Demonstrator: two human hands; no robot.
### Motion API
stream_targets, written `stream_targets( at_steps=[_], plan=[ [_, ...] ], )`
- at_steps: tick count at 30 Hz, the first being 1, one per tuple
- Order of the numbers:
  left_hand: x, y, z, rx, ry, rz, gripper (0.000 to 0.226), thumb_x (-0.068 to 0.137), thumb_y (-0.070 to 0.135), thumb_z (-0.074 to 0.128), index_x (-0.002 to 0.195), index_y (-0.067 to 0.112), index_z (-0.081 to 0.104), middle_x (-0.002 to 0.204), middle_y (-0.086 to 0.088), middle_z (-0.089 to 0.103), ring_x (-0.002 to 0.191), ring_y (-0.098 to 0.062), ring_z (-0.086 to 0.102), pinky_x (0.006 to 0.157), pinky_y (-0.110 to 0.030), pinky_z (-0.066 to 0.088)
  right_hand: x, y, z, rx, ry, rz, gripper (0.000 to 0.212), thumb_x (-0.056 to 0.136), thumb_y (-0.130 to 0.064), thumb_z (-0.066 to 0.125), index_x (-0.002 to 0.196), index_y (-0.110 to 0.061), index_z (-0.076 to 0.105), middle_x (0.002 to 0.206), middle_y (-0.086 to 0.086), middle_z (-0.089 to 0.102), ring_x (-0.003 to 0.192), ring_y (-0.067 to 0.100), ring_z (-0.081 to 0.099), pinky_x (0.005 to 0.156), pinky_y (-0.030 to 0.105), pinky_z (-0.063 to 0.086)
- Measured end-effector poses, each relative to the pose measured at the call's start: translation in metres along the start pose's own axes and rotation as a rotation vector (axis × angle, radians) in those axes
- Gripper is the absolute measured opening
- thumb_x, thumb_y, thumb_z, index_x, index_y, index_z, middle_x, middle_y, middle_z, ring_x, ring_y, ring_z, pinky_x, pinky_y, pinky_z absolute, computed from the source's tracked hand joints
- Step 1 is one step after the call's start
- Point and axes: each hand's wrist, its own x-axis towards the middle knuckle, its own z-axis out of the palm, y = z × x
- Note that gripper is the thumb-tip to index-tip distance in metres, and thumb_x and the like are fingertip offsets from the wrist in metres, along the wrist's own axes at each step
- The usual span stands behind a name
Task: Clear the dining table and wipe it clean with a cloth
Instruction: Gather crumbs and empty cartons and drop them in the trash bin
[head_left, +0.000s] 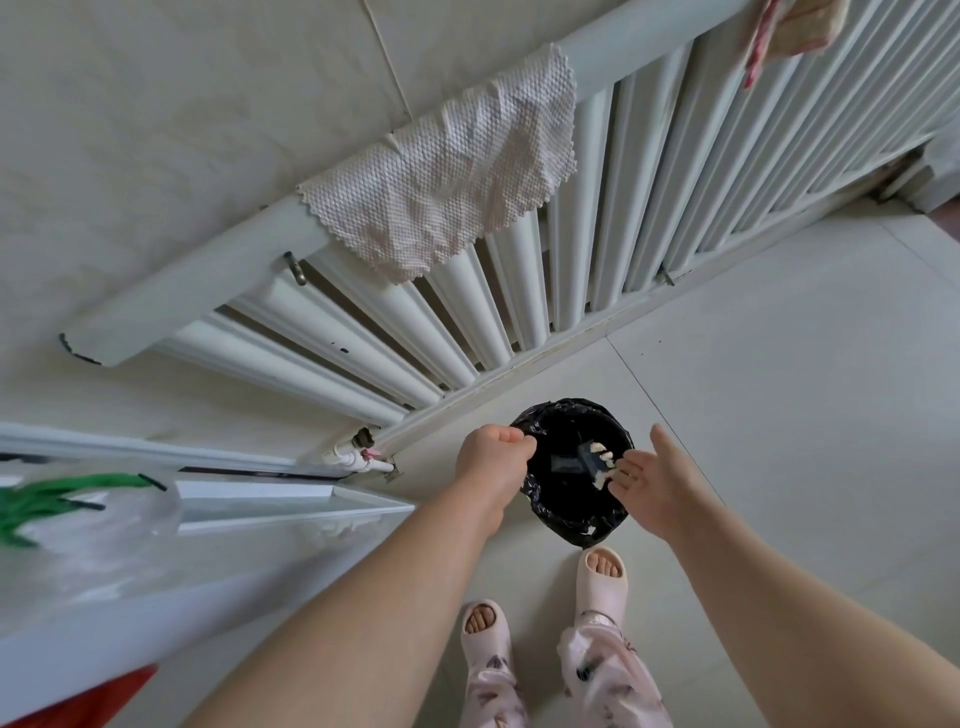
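A small bin lined with a black bag (558, 512) stands on the floor in front of my feet. My left hand (491, 457) is curled into a fist at the bin's left rim; I cannot tell whether it grips the bag's edge. My right hand (657, 478) is spread open over the bin's right side, fingers straight. Pale scraps (602, 462) and a dark piece are just off its fingertips inside the bin. A white textured cloth (447, 176) hangs over the top of the white radiator (467, 306).
The white table's edge (156, 587) runs along the lower left, with a blurred clear bag marked in green (62, 509) on it. Another pink and beige cloth (789, 31) hangs at the radiator's far right. Pale floor tiles (779, 364) stretch to the right. My slippered feet are below the bin.
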Motion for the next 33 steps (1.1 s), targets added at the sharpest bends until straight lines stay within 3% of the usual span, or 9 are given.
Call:
stream_targets(
  at_steps=[2,5,8,12,18,21,24,27,33],
  plan=[
    [0.001,0.001,-0.001,-0.004,0.008,-0.001,0.019,0.088,0.023,0.062,0.105,0.016,0.064,0.096,-0.003,0.061,0.093,-0.019,0.059,0.093,-0.036,0.051,0.0,-0.003,0.005,-0.041,-0.007,0.013,0.075,0.099,-0.05,0.031,0.15,0.0,0.009,0.159,0.015,0.01,0.146,0.028,0.012,0.12,0.041,0.013],
    [0.002,0.003,-0.002,-0.003,0.012,0.0,0.019,0.088,0.021,0.061,0.105,0.016,0.063,0.095,-0.002,0.061,0.091,-0.019,0.058,0.094,-0.037,0.051,-0.004,-0.008,0.008,-0.094,-0.014,0.004,0.074,0.098,-0.052,0.031,0.151,-0.004,0.011,0.159,0.013,0.009,0.146,0.03,0.011,0.119,0.043,0.013],
    [-0.001,0.008,-0.001,-0.005,0.001,0.0,0.016,0.087,0.022,0.061,0.103,0.017,0.063,0.094,-0.002,0.06,0.092,-0.019,0.057,0.094,-0.038,0.051,-0.008,-0.01,0.006,-0.143,-0.017,-0.017,0.065,0.099,-0.048,0.033,0.15,-0.01,0.02,0.158,0.012,0.016,0.145,0.029,0.017,0.118,0.045,0.017],
    [-0.007,0.012,0.0,0.005,-0.018,0.011,0.018,0.087,0.022,0.061,0.104,0.016,0.063,0.094,-0.002,0.06,0.095,-0.019,0.058,0.094,-0.037,0.051,-0.015,-0.005,0.003,-0.206,0.068,-0.071,0.039,0.101,-0.011,0.038,0.138,-0.002,0.042,0.143,0.018,0.044,0.131,0.029,0.045,0.111,0.041,0.031],
    [-0.025,0.017,-0.005,0.036,-0.049,0.057,0.01,0.088,0.022,0.061,0.098,0.02,0.062,0.098,-0.001,0.061,0.101,-0.02,0.059,0.09,-0.036,0.051,-0.037,0.003,0.005,-0.25,0.158,-0.115,0.047,0.097,0.01,0.017,0.136,0.002,0.042,0.139,0.021,0.047,0.123,0.032,0.054,0.101,0.037,0.039],
    [-0.036,0.018,-0.011,0.044,-0.066,0.095,0.01,0.087,0.02,0.061,0.096,0.02,0.062,0.097,-0.001,0.061,0.097,-0.019,0.059,0.09,-0.036,0.05,-0.051,0.009,0.003,-0.309,0.096,-0.127,0.04,0.096,0.009,0.035,0.134,-0.001,0.045,0.134,0.016,0.054,0.122,0.027,0.055,0.106,0.035,0.034],
    [-0.05,0.019,-0.022,0.05,-0.085,0.14,0.013,0.086,0.019,0.06,0.099,0.018,0.062,0.094,-0.001,0.06,0.089,-0.016,0.056,0.084,-0.033,0.049,-0.071,0.018,0.004,-0.378,0.089,-0.169,0.029,0.088,-0.006,0.064,0.116,-0.009,0.061,0.102,0.0,0.07,0.1,0.015,0.065,0.108,0.038,0.029],
    [-0.066,0.023,-0.033,0.06,-0.104,0.189,0.006,0.089,0.017,0.058,0.094,0.018,0.06,0.09,0.001,0.059,0.086,-0.015,0.055,0.084,-0.032,0.05,-0.089,0.025,0.008,-0.4,0.112,-0.197,0.011,0.087,-0.02,0.067,0.096,-0.015,0.066,0.09,-0.003,0.069,0.096,0.015,0.064,0.113,0.047,0.025],
    [-0.096,0.016,-0.052,0.125,-0.158,0.294,0.008,0.091,0.019,0.057,0.098,0.017,0.06,0.091,0.001,0.057,0.087,-0.016,0.055,0.086,-0.034,0.05,-0.132,0.049,0.011,-0.347,0.076,-0.209,0.037,0.091,-0.015,0.061,0.127,-0.01,0.053,0.139,0.008,0.047,0.136,0.024,0.035,0.098,0.041,0.034]
  ],
)
